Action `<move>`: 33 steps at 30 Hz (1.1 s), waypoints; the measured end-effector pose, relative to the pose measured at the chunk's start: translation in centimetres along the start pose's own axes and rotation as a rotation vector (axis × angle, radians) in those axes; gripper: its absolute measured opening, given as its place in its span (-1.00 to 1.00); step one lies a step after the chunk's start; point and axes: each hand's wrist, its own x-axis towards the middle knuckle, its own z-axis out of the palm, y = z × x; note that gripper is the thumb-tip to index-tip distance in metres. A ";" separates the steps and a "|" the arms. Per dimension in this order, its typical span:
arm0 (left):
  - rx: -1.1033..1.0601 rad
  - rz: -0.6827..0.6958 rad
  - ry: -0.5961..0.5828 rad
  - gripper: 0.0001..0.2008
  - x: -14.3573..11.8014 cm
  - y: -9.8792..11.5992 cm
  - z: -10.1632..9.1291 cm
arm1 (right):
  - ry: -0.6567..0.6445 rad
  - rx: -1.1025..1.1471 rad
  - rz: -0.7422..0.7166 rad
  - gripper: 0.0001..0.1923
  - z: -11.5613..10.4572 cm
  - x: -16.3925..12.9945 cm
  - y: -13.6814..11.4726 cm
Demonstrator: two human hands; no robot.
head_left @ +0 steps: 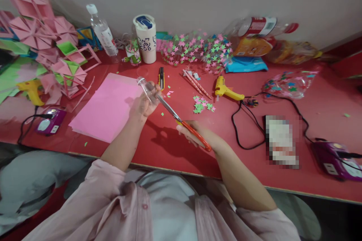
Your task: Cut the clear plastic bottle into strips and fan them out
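scissors [185, 126] with orange handles sit in the right hand [190, 132], fingers closed through and around the handles; the blades run up and to the left from the hand and reach the clear plastic bottle [146, 89]. the blade tips meet the bottle at its lower part; whether they are inside the plastic cannot be told. the left hand [144, 103] is clenched around that bottle from below, holding it above the red table [311, 180], tilted, with its neck pointing up and left beyond the fingers. the bottle therefore lies within the left hand's grasp and just beyond the right hand, joined to it by the blades.

under and left of the left hand lies a pink paper sheet [109, 107], flat on the table. just beyond the hands are a yellow-black utility knife [161, 78], small paper stars [202, 104] in green and pink, and a yellow glue gun [226, 91] with a black cord. farther back stand a white tumbler [146, 39] and a water bottle [102, 31], both upright near the wall. folded pink and green paper shapes [45, 41] are heaped at far left.
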 end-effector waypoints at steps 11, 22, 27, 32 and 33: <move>0.054 0.009 -0.015 -0.84 0.2 0.2 -0.4 | 0.073 0.001 0.131 -0.48 0.4 0.4 -0.7; 0.129 -0.002 -0.133 -0.70 0.0 0.1 -0.8 | 0.033 0.080 0.030 -0.46 0.6 0.0 -0.7; 0.129 0.005 -0.166 -0.66 -0.1 0.0 -0.6 | 0.051 0.090 0.076 -0.46 1.0 0.2 -0.8; 0.142 0.007 -0.117 -0.64 0.0 0.1 -0.5 | 0.096 0.083 0.165 -0.49 1.4 0.4 -1.2; 0.145 0.006 -0.104 -0.65 0.0 0.1 -0.6 | 0.101 0.081 0.177 -0.50 1.4 0.4 -1.2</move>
